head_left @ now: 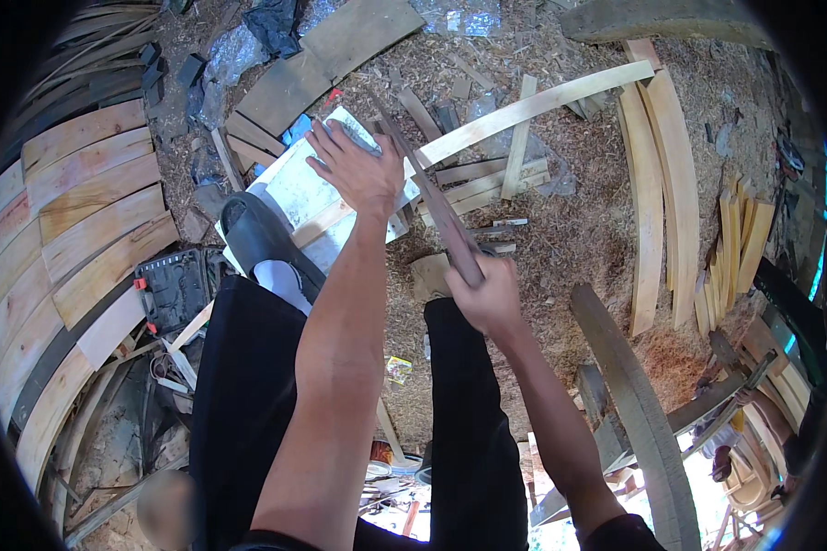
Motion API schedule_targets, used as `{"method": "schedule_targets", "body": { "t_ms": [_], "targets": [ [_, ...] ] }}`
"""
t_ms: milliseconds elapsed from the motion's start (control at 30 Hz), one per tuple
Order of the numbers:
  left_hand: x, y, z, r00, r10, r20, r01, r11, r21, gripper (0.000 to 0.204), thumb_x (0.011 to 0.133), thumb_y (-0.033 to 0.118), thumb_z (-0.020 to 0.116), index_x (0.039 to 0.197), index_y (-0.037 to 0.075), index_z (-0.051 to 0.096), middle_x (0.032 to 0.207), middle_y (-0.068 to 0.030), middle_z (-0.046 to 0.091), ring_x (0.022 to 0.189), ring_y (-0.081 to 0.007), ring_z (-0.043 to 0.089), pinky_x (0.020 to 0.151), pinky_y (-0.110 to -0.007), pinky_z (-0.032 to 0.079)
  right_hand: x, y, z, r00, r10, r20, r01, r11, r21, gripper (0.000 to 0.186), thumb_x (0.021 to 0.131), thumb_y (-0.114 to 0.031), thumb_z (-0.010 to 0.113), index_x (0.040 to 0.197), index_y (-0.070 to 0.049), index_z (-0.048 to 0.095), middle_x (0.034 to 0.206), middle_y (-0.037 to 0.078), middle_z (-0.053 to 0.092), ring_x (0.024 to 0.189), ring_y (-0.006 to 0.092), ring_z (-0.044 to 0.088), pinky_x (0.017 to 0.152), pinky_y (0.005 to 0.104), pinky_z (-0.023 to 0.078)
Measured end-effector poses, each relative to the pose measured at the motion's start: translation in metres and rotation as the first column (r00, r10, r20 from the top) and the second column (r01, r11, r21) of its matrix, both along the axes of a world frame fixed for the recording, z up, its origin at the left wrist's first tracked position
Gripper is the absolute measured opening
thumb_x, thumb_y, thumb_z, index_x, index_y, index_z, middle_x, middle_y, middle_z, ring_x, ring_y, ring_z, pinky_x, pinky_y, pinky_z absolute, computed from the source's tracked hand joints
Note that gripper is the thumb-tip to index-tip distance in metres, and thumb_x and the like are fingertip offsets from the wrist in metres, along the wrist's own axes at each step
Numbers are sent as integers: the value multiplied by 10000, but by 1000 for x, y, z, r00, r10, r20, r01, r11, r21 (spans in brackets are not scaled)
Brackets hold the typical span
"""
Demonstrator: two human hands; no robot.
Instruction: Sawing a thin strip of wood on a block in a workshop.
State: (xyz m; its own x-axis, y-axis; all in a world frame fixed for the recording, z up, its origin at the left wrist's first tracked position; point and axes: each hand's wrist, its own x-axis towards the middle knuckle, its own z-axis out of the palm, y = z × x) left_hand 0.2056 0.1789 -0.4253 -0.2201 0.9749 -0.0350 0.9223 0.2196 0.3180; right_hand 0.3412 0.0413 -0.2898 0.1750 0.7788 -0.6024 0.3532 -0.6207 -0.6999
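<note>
My left hand [358,170] lies with spread fingers over a white block [289,188] and the near part of a long, pale wooden strip [533,106]. The strip runs across the block and out to the far right. My right hand [487,292] is closed round the near end of a long, tapering brown saw [436,202]. Its blade crosses the strip just right of my left hand, with the narrow tip pointing away from me. The teeth cannot be made out. My left foot, in a dark shoe [253,230], rests against the block and strip.
Shavings cover the ground [560,239]. Curved boards [657,202] lie at right, and wide planks [92,211] are stacked at left. An open black tool case [175,289] sits near my left leg. A thick curved beam [639,404] stands at lower right, near another person's arm [764,409].
</note>
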Motion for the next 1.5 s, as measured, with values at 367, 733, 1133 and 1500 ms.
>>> {"method": "schedule_targets", "body": {
  "t_ms": [367, 733, 1133, 1500],
  "targets": [
    [-2, 0, -4, 1000, 18, -5, -18, 1000, 4, 751, 845, 370, 555, 1412, -74, 340, 1540, -244, 238, 1479, -375, 107, 1190, -539, 54, 3, -25, 22, 1000, -2, -14, 2, 1000, 20, 194, 774, -136, 669, 709, 39, 616, 568, 169, 547, 513, 203, 611, 536, 356, 464],
    [1, 2, 0, 1000, 4, 8, -4, 1000, 15, 730, 849, 354, 565, 1403, -64, 336, 1528, -247, 255, 1474, -380, 118, 1187, -547, 57, -7, -2, -9, 998, -53, 34, 50, 995, 83, 247, 783, -183, 668, 682, 36, 612, 530, 155, 537, 483, 267, 592, 533, 376, 455],
    [-2, 0, -2, 1000, 14, -10, -14, 1000, 5, 722, 847, 356, 563, 1397, -60, 348, 1530, -247, 254, 1474, -379, 121, 1186, -546, 64, 2, -24, 32, 999, 26, 31, -27, 999, 32, 203, 778, -146, 672, 717, 42, 625, 578, 173, 559, 518, 295, 612, 552, 367, 474],
    [-2, 2, 1, 1000, 5, -4, -5, 1000, 1, 745, 860, 376, 556, 1414, -70, 334, 1539, -235, 244, 1480, -375, 104, 1190, -542, 50, -11, 20, -5, 1000, -21, 14, 20, 997, 80, 244, 782, -180, 671, 740, 56, 625, 577, 185, 576, 526, 292, 621, 560, 365, 481]
  ]
}}
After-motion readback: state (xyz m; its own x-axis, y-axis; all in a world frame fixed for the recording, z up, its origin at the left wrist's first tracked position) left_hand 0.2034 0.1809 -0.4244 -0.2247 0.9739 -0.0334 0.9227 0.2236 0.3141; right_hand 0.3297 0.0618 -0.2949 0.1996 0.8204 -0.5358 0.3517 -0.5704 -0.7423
